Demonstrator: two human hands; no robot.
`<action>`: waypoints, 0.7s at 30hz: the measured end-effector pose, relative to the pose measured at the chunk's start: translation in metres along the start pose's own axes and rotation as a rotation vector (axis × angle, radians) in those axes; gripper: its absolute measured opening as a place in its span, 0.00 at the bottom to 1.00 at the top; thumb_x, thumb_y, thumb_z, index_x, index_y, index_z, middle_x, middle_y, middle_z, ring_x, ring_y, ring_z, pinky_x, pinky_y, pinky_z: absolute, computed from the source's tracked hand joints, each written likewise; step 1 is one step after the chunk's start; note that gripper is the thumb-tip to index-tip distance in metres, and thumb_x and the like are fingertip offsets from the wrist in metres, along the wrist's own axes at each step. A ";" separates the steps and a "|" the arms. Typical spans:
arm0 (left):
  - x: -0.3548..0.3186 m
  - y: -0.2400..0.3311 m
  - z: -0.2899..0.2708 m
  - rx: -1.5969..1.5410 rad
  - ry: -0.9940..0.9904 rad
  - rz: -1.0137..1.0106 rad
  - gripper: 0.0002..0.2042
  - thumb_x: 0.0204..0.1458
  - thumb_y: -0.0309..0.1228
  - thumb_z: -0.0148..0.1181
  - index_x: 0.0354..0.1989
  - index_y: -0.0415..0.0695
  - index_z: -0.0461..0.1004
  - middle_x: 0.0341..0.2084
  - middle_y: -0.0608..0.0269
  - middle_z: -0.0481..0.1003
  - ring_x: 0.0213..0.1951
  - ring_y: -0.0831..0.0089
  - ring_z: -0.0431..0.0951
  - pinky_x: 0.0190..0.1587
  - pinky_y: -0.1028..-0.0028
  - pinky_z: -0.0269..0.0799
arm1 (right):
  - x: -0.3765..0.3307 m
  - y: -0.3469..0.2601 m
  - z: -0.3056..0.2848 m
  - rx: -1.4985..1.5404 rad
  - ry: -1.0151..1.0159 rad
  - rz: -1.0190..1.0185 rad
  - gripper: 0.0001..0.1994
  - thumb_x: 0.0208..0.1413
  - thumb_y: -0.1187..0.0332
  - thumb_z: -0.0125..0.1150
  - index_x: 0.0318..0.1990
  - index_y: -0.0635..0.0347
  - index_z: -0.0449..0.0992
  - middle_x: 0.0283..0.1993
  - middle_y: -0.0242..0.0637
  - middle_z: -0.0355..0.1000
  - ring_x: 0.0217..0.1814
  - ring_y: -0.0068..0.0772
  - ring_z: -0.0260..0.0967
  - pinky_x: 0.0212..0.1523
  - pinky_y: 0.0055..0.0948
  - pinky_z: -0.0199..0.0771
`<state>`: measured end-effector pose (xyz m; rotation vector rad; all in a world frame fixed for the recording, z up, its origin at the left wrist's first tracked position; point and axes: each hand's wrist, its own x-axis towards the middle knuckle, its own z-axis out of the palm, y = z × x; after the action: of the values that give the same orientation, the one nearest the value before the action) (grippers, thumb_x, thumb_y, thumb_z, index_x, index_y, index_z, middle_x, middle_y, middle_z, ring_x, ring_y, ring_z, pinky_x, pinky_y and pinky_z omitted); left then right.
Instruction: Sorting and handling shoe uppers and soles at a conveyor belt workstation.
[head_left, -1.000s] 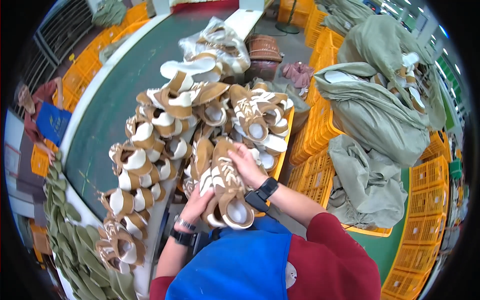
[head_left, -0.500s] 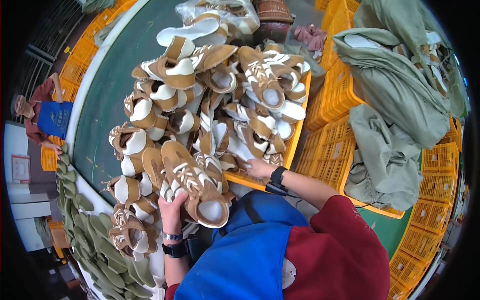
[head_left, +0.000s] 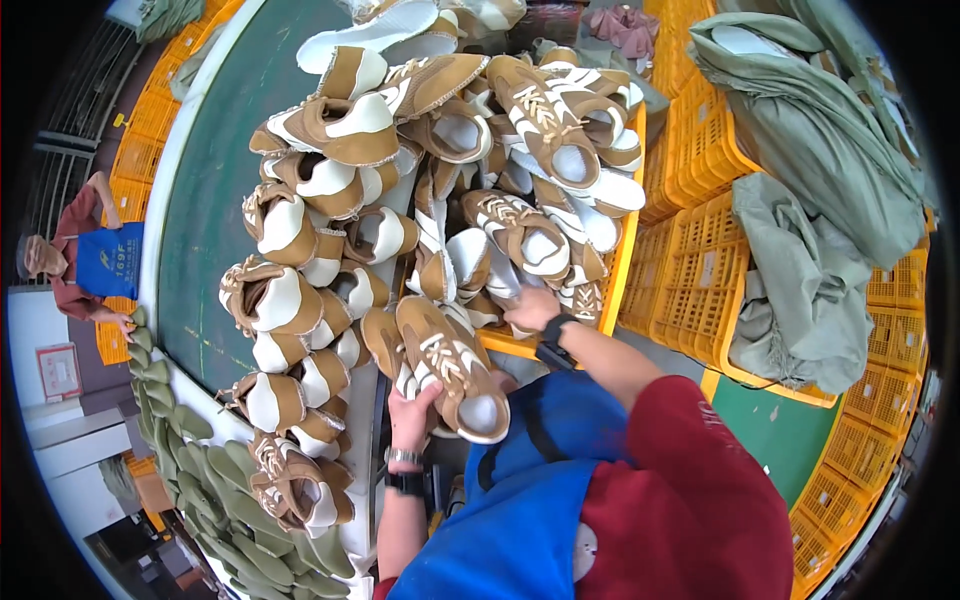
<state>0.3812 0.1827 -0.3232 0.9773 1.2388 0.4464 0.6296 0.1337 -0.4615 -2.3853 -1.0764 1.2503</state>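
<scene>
My left hand [head_left: 412,412] is closed round a brown-and-white lace-up sneaker [head_left: 450,365], with a second sneaker [head_left: 380,340] tucked against it. Their toes point away from me, and the front one shows its white lining. Inside the near end of a yellow crate [head_left: 628,265], my right hand [head_left: 535,308] has its fingers bent round a pale part of a shoe [head_left: 502,278]; the fingertips are partly hidden. Piled in that crate are several similar sneakers [head_left: 520,235]. More sneakers [head_left: 275,295] stand in rows on the table to the left.
Olive-green shoe-shaped pieces [head_left: 225,490] lie along the white edge at the left. Yellow crates [head_left: 690,270] with grey-green cloth [head_left: 800,280] stand on the right. A co-worker in a blue apron [head_left: 108,262] is at the far left. The tabletop [head_left: 205,240] is green.
The view has shifted. My left hand has carried the two sneakers rightward, away from the tabletop rows. My right hand has reached a little further in among the crate's shoes, its fingers now more bent.
</scene>
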 end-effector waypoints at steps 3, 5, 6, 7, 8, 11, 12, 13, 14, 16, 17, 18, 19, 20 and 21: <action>0.036 -0.020 -0.003 0.085 -0.147 0.050 0.23 0.41 0.25 0.60 0.48 0.37 0.64 0.41 0.61 0.71 0.41 0.73 0.72 0.46 0.74 0.67 | -0.039 0.050 -0.015 0.775 0.070 0.044 0.30 0.38 0.59 0.62 0.49 0.67 0.64 0.44 0.41 0.69 0.40 0.31 0.69 0.41 0.27 0.69; 0.053 -0.022 -0.012 -0.070 -0.286 -0.132 0.23 0.40 0.25 0.62 0.47 0.38 0.65 0.38 0.61 0.72 0.41 0.73 0.72 0.46 0.73 0.67 | -0.092 0.053 -0.070 1.327 -0.531 0.093 0.26 0.50 0.61 0.52 0.56 0.62 0.58 0.52 0.42 0.64 0.50 0.33 0.65 0.52 0.32 0.64; 0.065 -0.026 -0.020 -0.081 -0.324 -0.252 0.22 0.41 0.27 0.61 0.47 0.38 0.65 0.38 0.62 0.72 0.40 0.72 0.72 0.45 0.73 0.67 | -0.110 0.061 -0.081 1.504 -0.628 0.093 0.25 0.52 0.60 0.49 0.56 0.61 0.58 0.53 0.42 0.64 0.51 0.34 0.65 0.54 0.35 0.63; 0.073 -0.032 -0.025 -0.090 -0.312 -0.287 0.21 0.43 0.28 0.59 0.47 0.38 0.65 0.39 0.62 0.72 0.40 0.71 0.72 0.46 0.71 0.68 | -0.130 0.065 -0.089 1.680 -0.730 0.088 0.25 0.53 0.58 0.45 0.56 0.60 0.59 0.53 0.43 0.64 0.52 0.35 0.64 0.55 0.38 0.61; 0.080 -0.040 -0.029 -0.124 -0.331 -0.281 0.19 0.45 0.30 0.57 0.46 0.38 0.66 0.40 0.60 0.72 0.42 0.68 0.72 0.48 0.68 0.67 | -0.144 0.068 -0.091 1.747 -0.694 0.070 0.24 0.54 0.57 0.43 0.56 0.60 0.59 0.54 0.43 0.63 0.52 0.34 0.65 0.55 0.39 0.61; 0.100 -0.064 -0.048 -0.220 -0.373 -0.343 0.17 0.49 0.34 0.49 0.47 0.40 0.66 0.44 0.55 0.69 0.47 0.61 0.69 0.52 0.61 0.64 | -0.153 0.070 -0.106 1.875 -0.649 -0.027 0.26 0.52 0.58 0.46 0.57 0.59 0.58 0.55 0.42 0.62 0.52 0.35 0.64 0.55 0.37 0.61; 0.104 -0.071 -0.053 -0.227 -0.353 -0.350 0.18 0.49 0.34 0.48 0.48 0.41 0.65 0.44 0.55 0.69 0.46 0.61 0.70 0.52 0.61 0.65 | -0.152 0.059 -0.121 1.642 -0.381 -0.163 0.26 0.51 0.60 0.49 0.57 0.60 0.59 0.56 0.42 0.62 0.53 0.34 0.63 0.55 0.35 0.62; 0.106 -0.077 -0.059 -0.233 -0.332 -0.363 0.18 0.49 0.35 0.48 0.48 0.41 0.65 0.44 0.55 0.69 0.46 0.61 0.70 0.52 0.62 0.65 | -0.151 0.046 -0.137 1.396 -0.125 -0.278 0.26 0.50 0.62 0.51 0.56 0.61 0.59 0.56 0.41 0.61 0.54 0.33 0.62 0.54 0.33 0.62; 0.104 -0.079 -0.060 -0.226 -0.328 -0.374 0.18 0.49 0.35 0.48 0.48 0.41 0.65 0.44 0.55 0.69 0.46 0.61 0.70 0.52 0.62 0.65 | -0.152 0.030 -0.161 1.035 0.033 -0.348 0.26 0.48 0.64 0.54 0.56 0.59 0.60 0.56 0.42 0.61 0.54 0.35 0.62 0.54 0.32 0.61; 0.103 -0.076 -0.054 -0.263 -0.287 -0.388 0.19 0.51 0.37 0.47 0.48 0.40 0.64 0.44 0.55 0.69 0.45 0.61 0.70 0.51 0.63 0.66 | -0.122 0.018 -0.192 0.330 0.343 -0.494 0.28 0.42 0.67 0.60 0.55 0.54 0.62 0.55 0.44 0.60 0.55 0.40 0.59 0.55 0.34 0.60; 0.103 -0.075 -0.052 -0.259 -0.281 -0.401 0.19 0.51 0.37 0.47 0.48 0.40 0.64 0.44 0.55 0.69 0.45 0.61 0.70 0.51 0.63 0.66 | -0.100 0.017 -0.198 -0.020 0.494 -0.568 0.30 0.39 0.66 0.62 0.55 0.52 0.63 0.55 0.46 0.59 0.56 0.44 0.58 0.56 0.36 0.58; 0.104 -0.073 -0.049 -0.292 -0.298 -0.424 0.18 0.50 0.37 0.48 0.47 0.41 0.65 0.43 0.56 0.70 0.45 0.62 0.70 0.50 0.64 0.66 | -0.074 0.016 -0.198 -0.209 0.603 -0.579 0.31 0.38 0.66 0.63 0.55 0.46 0.63 0.56 0.47 0.57 0.58 0.47 0.54 0.57 0.39 0.55; 0.106 -0.073 -0.048 -0.327 -0.312 -0.446 0.17 0.49 0.36 0.49 0.46 0.41 0.66 0.42 0.57 0.70 0.44 0.63 0.71 0.50 0.65 0.67 | -0.049 0.014 -0.193 -0.401 0.706 -0.591 0.31 0.37 0.66 0.63 0.55 0.41 0.63 0.58 0.48 0.55 0.60 0.49 0.50 0.58 0.43 0.52; 0.109 -0.075 -0.049 -0.339 -0.317 -0.470 0.17 0.49 0.37 0.50 0.45 0.42 0.67 0.41 0.57 0.71 0.43 0.63 0.71 0.48 0.65 0.68 | -0.026 0.017 -0.183 -0.477 0.643 -0.570 0.31 0.37 0.65 0.63 0.55 0.40 0.64 0.58 0.48 0.54 0.61 0.49 0.48 0.58 0.46 0.51; 0.112 -0.077 -0.052 -0.337 -0.306 -0.482 0.17 0.49 0.37 0.50 0.45 0.42 0.67 0.41 0.57 0.71 0.43 0.63 0.71 0.48 0.65 0.68 | -0.015 0.008 -0.174 -0.550 0.577 -0.556 0.31 0.37 0.65 0.64 0.54 0.40 0.64 0.58 0.48 0.54 0.62 0.49 0.46 0.58 0.48 0.50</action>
<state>0.3512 0.2447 -0.4518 0.4182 1.0333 0.1110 0.7653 0.1381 -0.3516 -2.2788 -1.8361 0.0663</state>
